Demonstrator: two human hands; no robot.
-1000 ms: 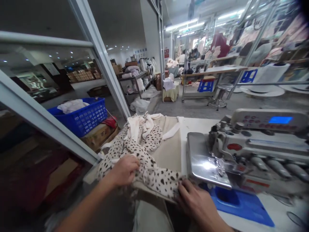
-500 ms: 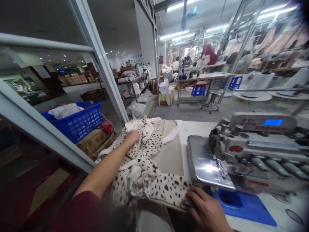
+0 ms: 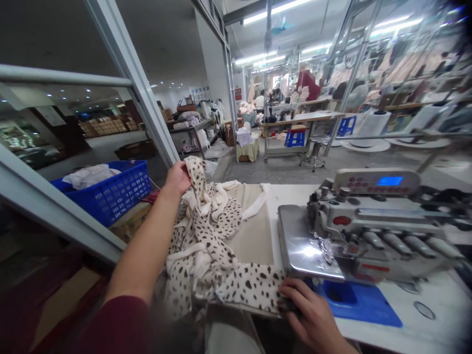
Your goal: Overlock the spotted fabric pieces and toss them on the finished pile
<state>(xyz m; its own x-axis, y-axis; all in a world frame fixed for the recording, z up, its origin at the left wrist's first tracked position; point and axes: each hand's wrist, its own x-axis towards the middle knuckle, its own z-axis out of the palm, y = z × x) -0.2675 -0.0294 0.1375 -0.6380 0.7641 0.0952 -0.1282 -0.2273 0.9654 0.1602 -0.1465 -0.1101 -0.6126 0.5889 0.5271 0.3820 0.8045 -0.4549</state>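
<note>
My left hand (image 3: 179,179) pinches a raised fold of cream fabric with dark spots (image 3: 252,282), lifting it above the far left of the pile. The spotted fabric lies bunched along the table's left part, its white underside showing in places. At the near edge, my right hand (image 3: 309,310) has its fingers closed on the right end of the same fabric. Something small and dark shows under those fingers, too hidden to name. Just beyond my right hand stands an overlock sewing machine (image 3: 368,231) with a shiny metal plate (image 3: 300,241).
A blue basket (image 3: 120,189) with white cloth stands left, behind a metal frame post (image 3: 132,73). A white strip (image 3: 255,204) lies on the beige cloth beyond the pile. Under the machine is a blue tray (image 3: 368,307). Stools and people at sewing tables are farther back.
My left hand has moved up and left, lifting a fold of the spotted fabric from the pile. My right hand stays at the fabric's right end. The view has shifted slightly.
</note>
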